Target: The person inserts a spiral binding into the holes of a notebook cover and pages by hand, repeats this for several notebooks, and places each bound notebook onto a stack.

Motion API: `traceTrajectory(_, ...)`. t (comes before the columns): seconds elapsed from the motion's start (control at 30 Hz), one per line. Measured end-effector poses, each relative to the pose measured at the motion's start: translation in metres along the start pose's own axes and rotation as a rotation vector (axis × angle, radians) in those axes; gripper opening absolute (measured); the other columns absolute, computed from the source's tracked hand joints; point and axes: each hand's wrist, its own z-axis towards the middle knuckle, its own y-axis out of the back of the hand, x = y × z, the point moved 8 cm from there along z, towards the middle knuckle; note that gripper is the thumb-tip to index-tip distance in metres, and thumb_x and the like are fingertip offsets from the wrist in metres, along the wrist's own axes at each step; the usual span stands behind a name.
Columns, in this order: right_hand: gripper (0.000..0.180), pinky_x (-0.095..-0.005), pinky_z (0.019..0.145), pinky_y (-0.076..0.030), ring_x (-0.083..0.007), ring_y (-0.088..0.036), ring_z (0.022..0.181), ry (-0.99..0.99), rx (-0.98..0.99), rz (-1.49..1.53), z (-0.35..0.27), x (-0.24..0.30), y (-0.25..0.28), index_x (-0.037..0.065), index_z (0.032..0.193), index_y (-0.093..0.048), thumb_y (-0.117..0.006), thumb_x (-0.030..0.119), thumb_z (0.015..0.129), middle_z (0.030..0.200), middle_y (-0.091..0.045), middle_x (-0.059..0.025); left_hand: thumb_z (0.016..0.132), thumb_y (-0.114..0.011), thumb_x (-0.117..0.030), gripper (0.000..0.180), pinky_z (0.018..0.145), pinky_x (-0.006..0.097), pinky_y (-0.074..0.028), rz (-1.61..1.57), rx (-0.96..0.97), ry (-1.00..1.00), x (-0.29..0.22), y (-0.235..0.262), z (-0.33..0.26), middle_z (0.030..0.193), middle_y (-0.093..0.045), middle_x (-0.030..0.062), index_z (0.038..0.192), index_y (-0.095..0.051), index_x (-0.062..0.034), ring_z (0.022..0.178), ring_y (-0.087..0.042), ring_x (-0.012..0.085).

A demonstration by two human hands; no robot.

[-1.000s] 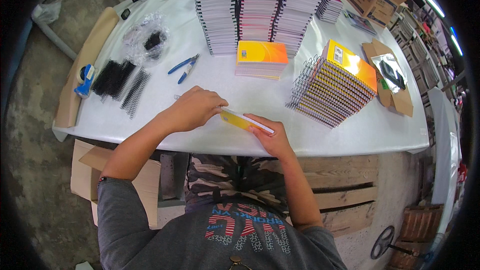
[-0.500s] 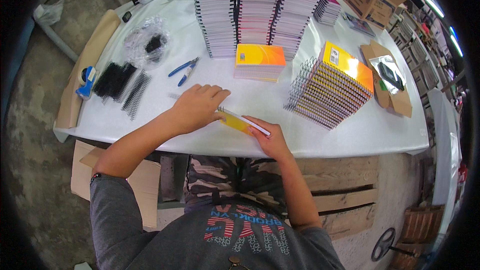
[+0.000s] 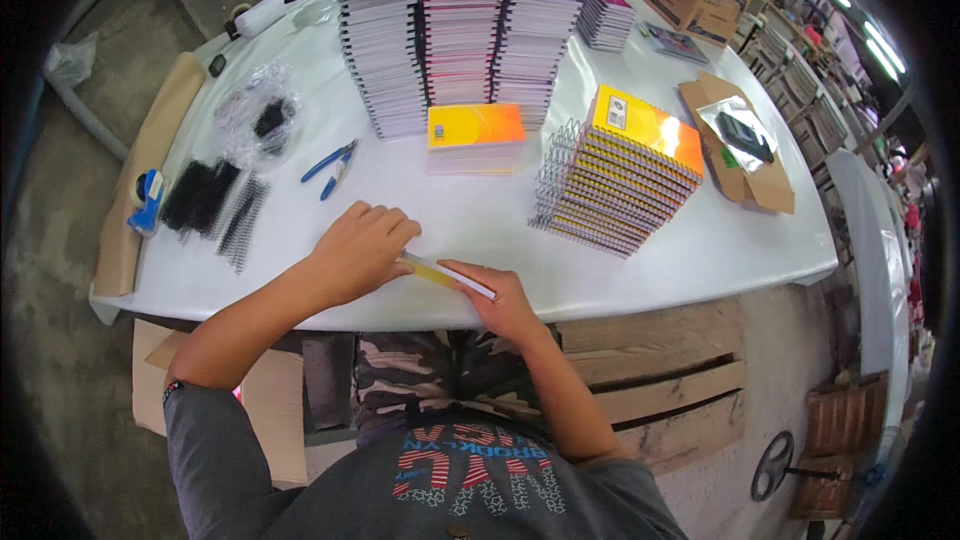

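A thin yellow notebook [image 3: 447,280] is held on edge and slanted, just above the near part of the table. My right hand [image 3: 503,304] grips its right end, thumb on one side and fingers on the other. At the other end, my left hand [image 3: 362,252] is closed with bent fingertips against the corner; what is pinched there is hidden. Beyond the notebook stands a short pile of yellow-orange pads [image 3: 474,140]. A taller stack of yellow-orange notebooks with dark spiral coils [image 3: 630,175] rises to the right.
Tall stacks of green [image 3: 382,50], pink [image 3: 462,40] and purple notebooks [image 3: 540,45] stand at the back. Blue-handled pliers [image 3: 330,168], loose black coils [image 3: 203,198], and a blue tape dispenser [image 3: 147,203] lie left. Opened cardboard [image 3: 770,192] lies right.
The view has shifted, so the table's things sit further left in it. The left hand's fingers are more bent at the notebook's end. The right hand keeps its grip.
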Motion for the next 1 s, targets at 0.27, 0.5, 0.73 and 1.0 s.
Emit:
traceTrajectory(0.27, 0.033, -0.0312, 0.081, -0.047, -0.0295, -0.062, 0.093, -0.027, -0.001, 0.032, -0.011, 0.000, -0.010, 0.010, 0.117, -0.059, -0.054, 0.005, 0.085, 0.108, -0.062, -0.0158, 0.065, -0.068, -0.050, 0.077, 0.100, 0.052, -0.025, 0.193, -0.276, 0.074, -0.005, -0.022, -0.013, 0.125, -0.045, 0.0192, 0.121, -0.045, -0.0033, 0.123, -0.035, 0.0360)
traceTrajectory(0.5, 0.040, -0.0324, 0.083, -0.047, -0.0303, -0.060, 0.099, 0.065, 0.009, -0.067, -0.017, 0.007, -0.033, 0.008, 0.118, -0.056, -0.052, -0.003, 0.081, 0.110, -0.062, -0.0151, 0.066, -0.045, -0.077, 0.109, 0.096, 0.071, -0.007, 0.459, -0.636, 0.156, -0.003, -0.047, -0.067, 0.141, -0.016, 0.0338, 0.135, -0.028, 0.0051, 0.130, -0.010, 0.0532)
traceTrajectory(0.73, 0.048, -0.0356, 0.085, -0.048, -0.0309, -0.060, 0.099, 0.227, 0.000, -0.131, -0.015, 0.020, -0.035, 0.008, 0.119, -0.056, -0.049, -0.008, 0.075, 0.111, -0.061, -0.0144, 0.067, -0.045, -0.078, 0.113, 0.096, 0.071, -0.007, 0.257, -0.398, -0.093, -0.032, -0.086, -0.075, 0.135, -0.013, 0.0419, 0.133, -0.024, 0.0112, 0.124, -0.012, 0.0611)
traceTrajectory(1.0, 0.052, -0.0366, 0.088, -0.046, -0.0312, -0.058, 0.102, 0.137, 0.035, -0.086, -0.009, 0.004, -0.037, 0.008, 0.123, -0.052, -0.048, -0.008, 0.073, 0.116, -0.058, -0.0151, 0.068, -0.045, -0.078, 0.111, 0.099, 0.063, -0.021, 0.171, -0.311, -0.282, -0.067, -0.122, -0.097, 0.137, -0.020, 0.0327, 0.141, -0.016, -0.0002, 0.124, -0.030, 0.0444)
